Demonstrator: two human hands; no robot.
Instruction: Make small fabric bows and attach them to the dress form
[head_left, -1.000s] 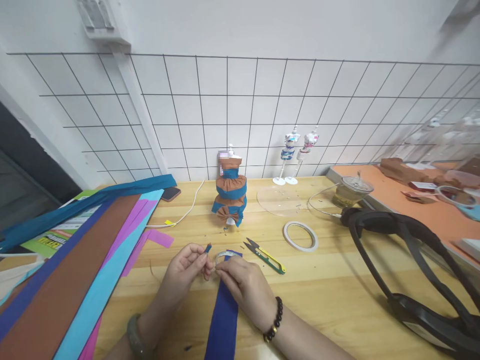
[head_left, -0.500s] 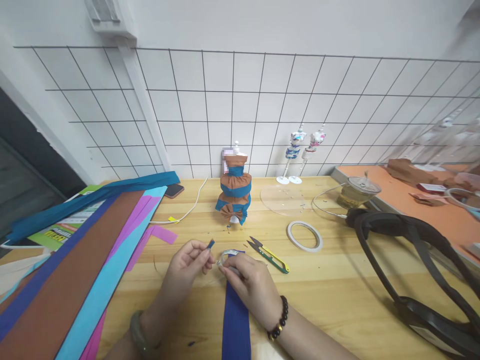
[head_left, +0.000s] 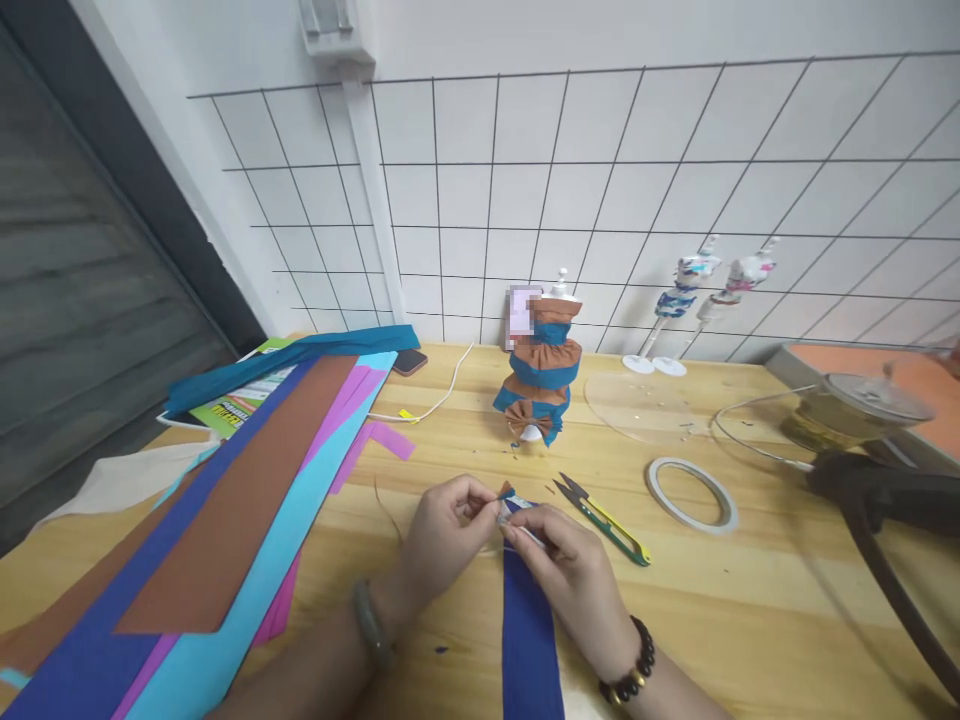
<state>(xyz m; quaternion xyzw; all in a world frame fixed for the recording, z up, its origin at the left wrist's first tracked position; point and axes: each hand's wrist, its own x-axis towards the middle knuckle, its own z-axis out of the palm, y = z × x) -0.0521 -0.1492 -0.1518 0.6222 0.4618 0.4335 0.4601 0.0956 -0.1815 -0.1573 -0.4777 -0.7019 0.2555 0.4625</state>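
Observation:
My left hand (head_left: 452, 530) pinches a small teal-and-brown scrap (head_left: 507, 492) between thumb and fingertips. Closed beside it, my right hand (head_left: 576, 562) grips a thin whitish ring that looks like a roll of tape (head_left: 519, 506), mostly covered by the fingers. The fingertips of both hands nearly meet. Under the right hand a dark blue strip (head_left: 531, 635) runs down toward the near edge. Beyond the hands stands a small dress form in a brown-and-teal ruffled dress (head_left: 546, 365) with a bow low down. Yellow-green thread snips (head_left: 606, 522) lie right of my right hand.
Long coloured strips (head_left: 247, 480) are piled at left, with a phone (head_left: 409, 362) behind them. To the right are a white tape ring (head_left: 726, 510), a clear round sheet (head_left: 637, 405), two small mannequins (head_left: 679, 300), a lidded cup (head_left: 832, 415) and a black strapped object (head_left: 862, 500).
The view has swung left, so things appear farther right. My left hand has brought the scrap over to my right hand, closing the gap between them.

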